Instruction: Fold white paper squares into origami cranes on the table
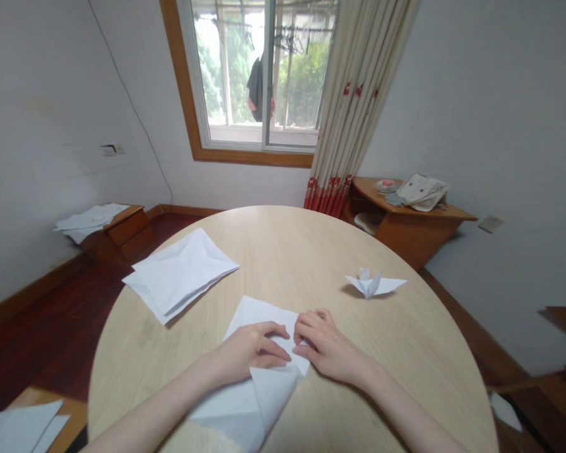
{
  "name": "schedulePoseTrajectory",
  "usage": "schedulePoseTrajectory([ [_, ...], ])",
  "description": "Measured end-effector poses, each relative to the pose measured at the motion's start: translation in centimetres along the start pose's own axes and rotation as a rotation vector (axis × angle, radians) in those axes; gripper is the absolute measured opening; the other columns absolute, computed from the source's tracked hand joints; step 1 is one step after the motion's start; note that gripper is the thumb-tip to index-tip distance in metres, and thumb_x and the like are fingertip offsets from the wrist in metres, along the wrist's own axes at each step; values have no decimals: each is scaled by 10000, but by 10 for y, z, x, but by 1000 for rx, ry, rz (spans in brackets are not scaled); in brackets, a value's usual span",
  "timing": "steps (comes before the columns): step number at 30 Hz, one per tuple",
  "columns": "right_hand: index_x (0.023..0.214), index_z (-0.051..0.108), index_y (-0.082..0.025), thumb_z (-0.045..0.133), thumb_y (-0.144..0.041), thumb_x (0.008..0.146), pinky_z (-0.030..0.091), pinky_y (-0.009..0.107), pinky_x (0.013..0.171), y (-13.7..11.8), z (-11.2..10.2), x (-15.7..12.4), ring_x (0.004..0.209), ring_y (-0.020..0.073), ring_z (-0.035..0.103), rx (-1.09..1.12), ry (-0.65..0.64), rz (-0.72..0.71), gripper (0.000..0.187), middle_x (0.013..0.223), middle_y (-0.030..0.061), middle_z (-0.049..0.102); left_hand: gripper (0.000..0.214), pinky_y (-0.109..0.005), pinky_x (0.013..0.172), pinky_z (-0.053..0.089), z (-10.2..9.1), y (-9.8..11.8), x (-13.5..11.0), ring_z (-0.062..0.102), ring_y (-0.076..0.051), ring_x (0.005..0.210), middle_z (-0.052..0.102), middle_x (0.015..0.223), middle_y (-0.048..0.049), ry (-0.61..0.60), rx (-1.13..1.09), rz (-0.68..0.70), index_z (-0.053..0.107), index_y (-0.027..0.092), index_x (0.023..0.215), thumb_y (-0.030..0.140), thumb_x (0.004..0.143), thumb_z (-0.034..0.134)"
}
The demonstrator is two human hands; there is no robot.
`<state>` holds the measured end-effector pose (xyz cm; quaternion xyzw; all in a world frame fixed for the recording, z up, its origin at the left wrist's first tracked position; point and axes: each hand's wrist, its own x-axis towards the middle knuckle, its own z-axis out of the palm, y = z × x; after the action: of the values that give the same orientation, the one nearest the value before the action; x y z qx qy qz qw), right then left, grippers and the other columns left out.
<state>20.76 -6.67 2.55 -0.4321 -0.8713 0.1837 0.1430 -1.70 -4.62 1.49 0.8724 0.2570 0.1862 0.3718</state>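
Paper sheet [270, 393], in the head view, lies on the table [283, 251], partly folded; your left hand [252, 346] rests on it, fingers loosely spread, and your right hand [324, 346] curls at its edge, its grip hard to tell. One paper bird [370, 287] looks finished; the stacked sheets [183, 270] look unshaped.

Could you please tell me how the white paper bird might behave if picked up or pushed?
The paper bird is probably very light, being just folded paper. Its thin, outspread wings would likely bend under a firm grip. Its body looks narrow where it meets the table, so a push might tip it.
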Motion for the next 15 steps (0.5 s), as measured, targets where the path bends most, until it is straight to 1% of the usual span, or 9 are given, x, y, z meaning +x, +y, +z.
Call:
schedulePoseTrajectory([
  [3, 805, 507, -202, 531, -158, 887, 273, 390, 911, 1, 0, 0, 936, 177, 512, -5, 6, 0, 96, 895, -4, 581, 275, -296, 1011, 379, 0, 2, -2, 554, -209, 1145, 559, 1296, -31, -31, 88, -8, 694, 302, 1113, 422, 923, 536],
  [6, 809, 510, -204, 517, -140, 885, 267, 399, 922, 1, 0, 0, 940, 176, 511, -3, 2, 2, 100, 905, -3, 578, 292, -306, 1026, 370, -3, 7, -3, 533, -219, 1180, 540, 1325, -36, -58, 132, -18, 677, 307, 1144, 428, 927, 525],
  [11, 799, 505, -200, 513, -115, 876, 264, 399, 926, 0, -1, 1, 939, 172, 511, 4, 3, 6, 114, 902, -5, 566, 304, -334, 1041, 358, -10, 16, -4, 519, -227, 1200, 520, 1353, -44, -104, 111, -63, 657, 305, 1176, 409, 944, 492],
  [15, 806, 509, -201, 495, -123, 885, 271, 400, 923, -1, -1, 1, 948, 176, 509, 9, 0, 4, 112, 914, 4, 564, 323, -345, 1049, 348, -11, 21, -3, 509, -231, 1211, 527, 1353, -18, -98, 75, -113, 688, 317, 1121, 429, 967, 428],
])
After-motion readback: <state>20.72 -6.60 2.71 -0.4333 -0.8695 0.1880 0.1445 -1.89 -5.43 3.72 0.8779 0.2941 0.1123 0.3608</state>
